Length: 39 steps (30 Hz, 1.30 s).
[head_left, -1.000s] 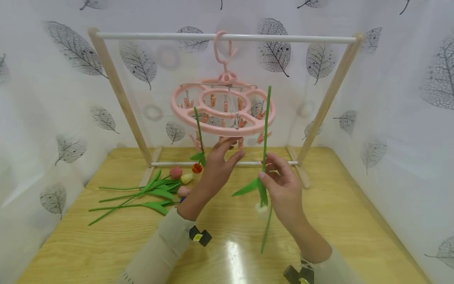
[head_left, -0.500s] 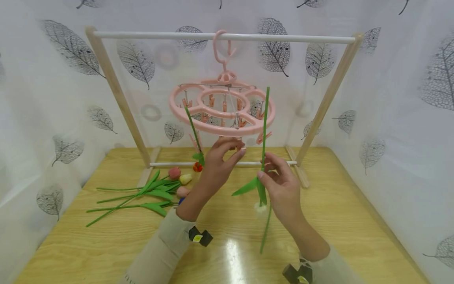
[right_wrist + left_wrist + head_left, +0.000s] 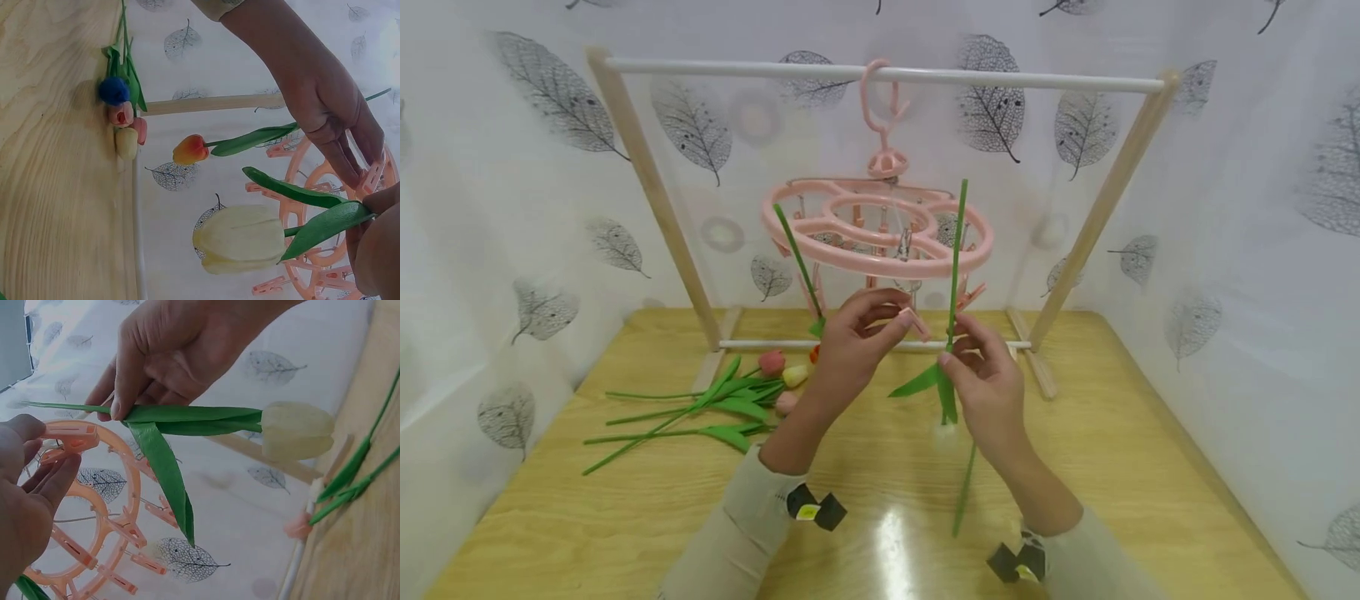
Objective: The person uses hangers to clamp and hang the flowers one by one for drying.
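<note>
In the head view, my left hand (image 3: pixel 857 342) pinches a pink clothespin (image 3: pixel 917 325) hanging from the front of the round pink clip hanger (image 3: pixel 880 265). The left wrist view shows thumb and fingers on this clothespin (image 3: pixel 78 434). Just to its right, my right hand (image 3: pixel 992 392) pinches the green stem of a white tulip (image 3: pixel 240 239), held bloom down with its stem pointing up. Stem and clothespin are close but apart. An orange tulip (image 3: pixel 190 150) hangs bloom down at the hanger's left side, its bloom mostly behind my left hand in the head view.
A wooden stand with a white top rod (image 3: pixel 737 68) carries the hanger. Several tulips (image 3: pixel 722 408) lie on the table's left, with pink, yellow and blue blooms. Another green stem (image 3: pixel 966 492) lies below my right hand. More clothespins (image 3: pixel 115 579) dangle around the hanger.
My left hand has drawn the clothespin out and towards the right hand, tilting the hanger. The orange tulip's stem top has swung left. The right hand has shifted slightly left with the white tulip.
</note>
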Motion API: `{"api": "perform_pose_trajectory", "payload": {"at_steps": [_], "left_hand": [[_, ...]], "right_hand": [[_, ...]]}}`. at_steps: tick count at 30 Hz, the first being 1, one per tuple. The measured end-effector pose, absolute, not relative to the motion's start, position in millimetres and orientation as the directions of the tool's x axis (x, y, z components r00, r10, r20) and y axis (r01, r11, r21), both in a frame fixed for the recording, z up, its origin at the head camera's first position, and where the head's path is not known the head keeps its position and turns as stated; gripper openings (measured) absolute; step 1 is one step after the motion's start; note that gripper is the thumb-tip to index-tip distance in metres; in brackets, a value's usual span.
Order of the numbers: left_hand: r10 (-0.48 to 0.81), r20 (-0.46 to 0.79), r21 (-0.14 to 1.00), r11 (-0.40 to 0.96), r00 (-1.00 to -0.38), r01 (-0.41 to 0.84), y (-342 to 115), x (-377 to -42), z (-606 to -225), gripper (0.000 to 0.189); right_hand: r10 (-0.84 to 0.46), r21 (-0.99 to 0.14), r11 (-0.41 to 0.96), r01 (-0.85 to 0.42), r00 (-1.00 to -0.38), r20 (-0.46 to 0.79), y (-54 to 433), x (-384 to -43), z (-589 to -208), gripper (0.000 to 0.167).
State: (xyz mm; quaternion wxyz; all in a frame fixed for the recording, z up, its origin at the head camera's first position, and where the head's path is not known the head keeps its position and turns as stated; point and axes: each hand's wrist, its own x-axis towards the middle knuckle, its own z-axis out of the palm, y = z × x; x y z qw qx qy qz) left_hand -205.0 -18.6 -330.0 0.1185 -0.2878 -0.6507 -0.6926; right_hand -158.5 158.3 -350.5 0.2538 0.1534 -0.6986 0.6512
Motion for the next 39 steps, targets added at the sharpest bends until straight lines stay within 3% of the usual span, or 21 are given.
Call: {"api": "perform_pose_trajectory", "payload": {"at_steps": [29,39], "left_hand": [[0.236,0.519,0.852,-0.221,-0.822,0.475,-17.8,-201.5,-328.1,0.02],[0.268,0.518,0.855,-0.192,-0.812,0.482,-17.7,-204.2,-330.3,0.021]], "right_hand": [[0.108,-0.63,0.299,-0.717,-0.63,0.769,138.4,-172.1,-356.8,0.045],[0.074,-0.64,0.359,-0.679,-0.663,0.745,140.9,-173.8,-359.6,0.047]]}}
